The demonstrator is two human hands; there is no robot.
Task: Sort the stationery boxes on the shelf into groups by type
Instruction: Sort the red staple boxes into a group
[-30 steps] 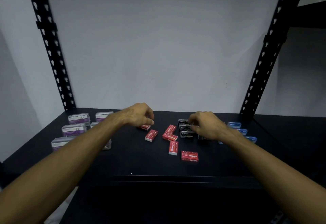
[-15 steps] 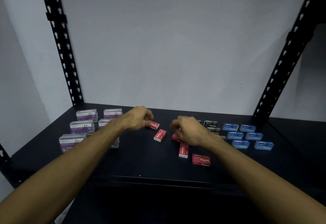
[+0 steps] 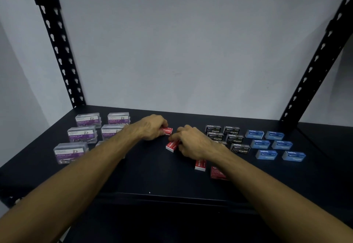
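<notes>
**Both hands on red staple boxes, mid-shelf**

Left hand point(image 3: 152, 127): fingers curled down over a red staple box point(image 3: 167, 130) at shelf centre, gripping it; only the box's right end shows past the fingers.

Right hand point(image 3: 193, 143): fingers curled, pinching a second red staple box point(image 3: 172, 145) just at 5 o'clock of the first. That box lies angled, white end toward the viewer.

Two more red boxes at 5 o'clock of the right hand, partly under the forearm: one point(image 3: 200, 164) lengthwise, one point(image 3: 216, 173) flat nearer the front edge.

Groups on the black shelf point(image 3: 152, 175):
- Clear paper clip boxes point(image 3: 82, 134) with purple labels, 9 o'clock side, in rows; some hidden behind the left forearm.
- Black staple boxes point(image 3: 234, 139) at 3 o'clock of the right hand, packed close.
- Blue staple boxes point(image 3: 271, 145) further toward 3 o'clock, two columns of three.
</notes>
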